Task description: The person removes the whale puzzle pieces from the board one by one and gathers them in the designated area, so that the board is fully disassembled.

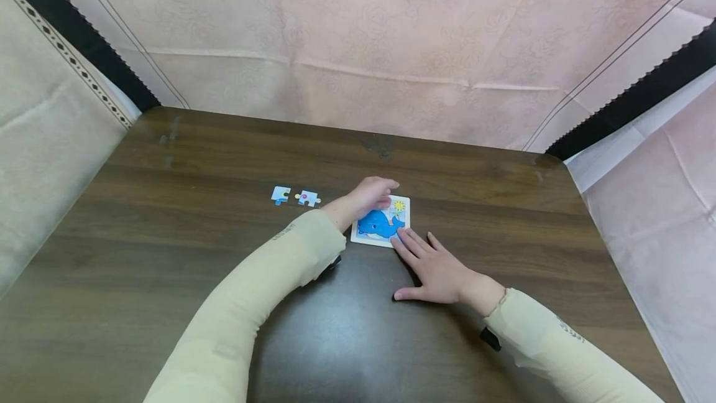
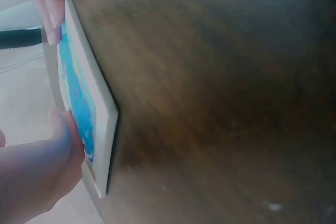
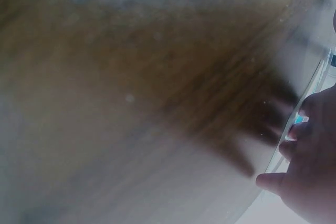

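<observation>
A small square jigsaw puzzle (image 1: 381,225) with a blue whale and a yellow sun lies in a white-bordered tray (image 1: 371,242) on the table. My left hand (image 1: 366,196) reaches over its upper left part and hides that area. In the left wrist view, the left hand (image 2: 39,166) touches the puzzle's face, and no lifted piece shows in it. My right hand (image 1: 439,271) rests with spread, straight fingertips on the tray's lower right corner, its thumb on the table. Two loose puzzle pieces, one (image 1: 281,194) and another (image 1: 308,198), lie left of the left hand.
The brown wood-grain table (image 1: 168,254) extends around the puzzle on every side. Pale patterned cloth (image 1: 363,36) hangs behind its far edge and along both sides, with dark bands at the corners.
</observation>
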### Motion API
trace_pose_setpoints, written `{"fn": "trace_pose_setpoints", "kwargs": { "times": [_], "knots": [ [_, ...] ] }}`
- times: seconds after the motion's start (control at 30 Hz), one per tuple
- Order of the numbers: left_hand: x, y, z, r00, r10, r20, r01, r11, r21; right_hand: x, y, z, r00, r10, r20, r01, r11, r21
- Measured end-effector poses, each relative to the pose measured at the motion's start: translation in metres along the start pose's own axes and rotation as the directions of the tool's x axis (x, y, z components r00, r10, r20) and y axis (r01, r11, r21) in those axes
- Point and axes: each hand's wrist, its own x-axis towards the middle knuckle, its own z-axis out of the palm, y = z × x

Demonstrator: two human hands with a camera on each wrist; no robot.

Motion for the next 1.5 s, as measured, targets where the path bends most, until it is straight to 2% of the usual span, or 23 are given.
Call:
{"fn": "trace_pose_setpoints", "kwargs": {
  "times": [0.2, 0.4, 0.5, 0.77, 1.1, 1.23, 1.3, 1.37, 1.43, 1.47, 1.5],
  "knots": [
    [0.003, -0.003, -0.004, 1.000, 0.012, 0.013, -0.011, 0.994, -0.106, 0.000, 0.001, 0.001, 1.000, 0.001, -0.003, -0.001, 1.000, -0.012],
    [0.005, -0.004, -0.005, 1.000, 0.011, 0.016, -0.009, 0.989, -0.145, 0.001, 0.001, 0.001, 1.000, 0.001, -0.002, -0.001, 1.000, -0.006],
    [0.004, -0.004, -0.006, 1.000, 0.004, 0.027, -0.001, 0.992, -0.128, 0.001, 0.001, 0.001, 1.000, -0.001, -0.002, 0.001, 1.000, -0.003],
    [-0.007, 0.002, -0.011, 0.996, -0.047, 0.082, 0.047, 0.999, -0.007, 0.002, 0.001, 0.001, 1.000, 0.005, 0.003, -0.005, 1.000, -0.010],
    [0.000, 0.004, -0.009, 0.993, -0.098, 0.063, 0.100, 0.995, -0.028, 0.002, 0.002, 0.001, 1.000, 0.010, 0.010, -0.010, 1.000, -0.002],
    [0.003, 0.005, -0.005, 0.995, -0.081, 0.053, 0.078, 0.995, 0.056, 0.002, 0.002, 0.000, 1.000, 0.007, 0.005, -0.007, 1.000, 0.006],
    [0.005, 0.006, -0.002, 0.998, -0.049, 0.051, 0.039, 0.982, 0.184, 0.001, 0.002, 0.000, 1.000, 0.004, 0.001, -0.004, 1.000, 0.008],
    [0.006, 0.005, 0.003, 1.000, -0.012, 0.027, 0.003, 0.951, 0.310, 0.001, 0.002, 0.001, 1.000, 0.001, -0.005, -0.001, 1.000, 0.006],
    [0.009, 0.004, 0.007, 1.000, 0.014, -0.015, -0.006, 0.907, 0.421, 0.001, 0.002, 0.001, 1.000, -0.001, -0.010, 0.001, 1.000, -0.001],
    [0.010, 0.003, 0.009, 0.999, 0.027, -0.037, -0.007, 0.886, 0.463, 0.002, 0.002, 0.001, 1.000, -0.002, -0.010, 0.002, 1.000, -0.003],
    [0.011, 0.002, 0.011, 0.998, 0.033, -0.059, -0.001, 0.879, 0.476, 0.002, 0.001, 0.001, 1.000, -0.006, -0.015, 0.006, 1.000, -0.004]
  ]
}}
